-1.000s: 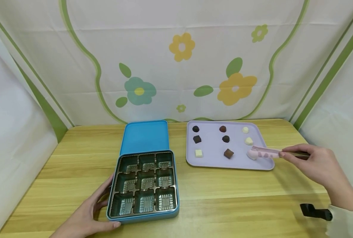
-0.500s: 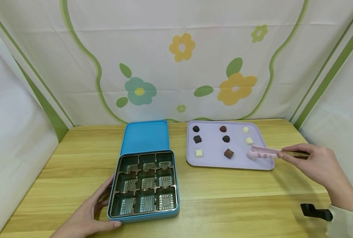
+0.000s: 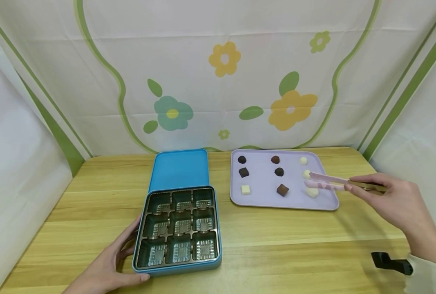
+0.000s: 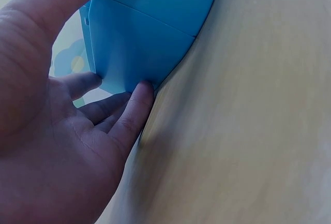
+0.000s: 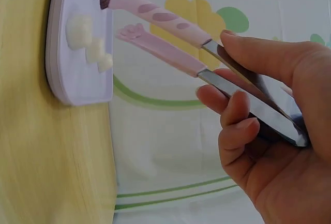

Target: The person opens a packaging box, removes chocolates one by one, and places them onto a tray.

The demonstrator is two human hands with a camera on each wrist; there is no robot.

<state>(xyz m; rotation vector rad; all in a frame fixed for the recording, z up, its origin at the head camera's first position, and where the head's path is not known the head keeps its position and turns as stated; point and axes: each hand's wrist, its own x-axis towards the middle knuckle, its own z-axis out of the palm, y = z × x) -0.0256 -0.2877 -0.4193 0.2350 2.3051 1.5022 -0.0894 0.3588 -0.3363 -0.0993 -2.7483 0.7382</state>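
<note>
My right hand (image 3: 396,200) grips a pair of pink-tipped metal tongs (image 3: 329,178) over the right side of a lilac tray (image 3: 260,199). In the right wrist view the tongs (image 5: 170,53) have their arms apart, nothing between the tips. Below them lies a white chocolate (image 3: 312,193); one tip overlaps a second white chocolate (image 3: 306,174). My left hand (image 3: 105,263) holds the near left corner of a blue tin (image 3: 182,268), thumb along its front, fingers on its left side. The tin's brown insert has several bare compartments. In the left wrist view fingertips touch the tin (image 4: 134,48).
A blue lid (image 3: 181,168) lies behind the tin, partly covered by it. On the tray are several dark, brown and white chocolates, such as a brown square one (image 3: 282,190). A white floral cloth (image 3: 203,90) stands behind the wooden table (image 3: 276,249).
The tongs have come up off the nearest white chocolate, their arms spreading, and that chocolate stays on the tray. My left hand and the tin have not moved.
</note>
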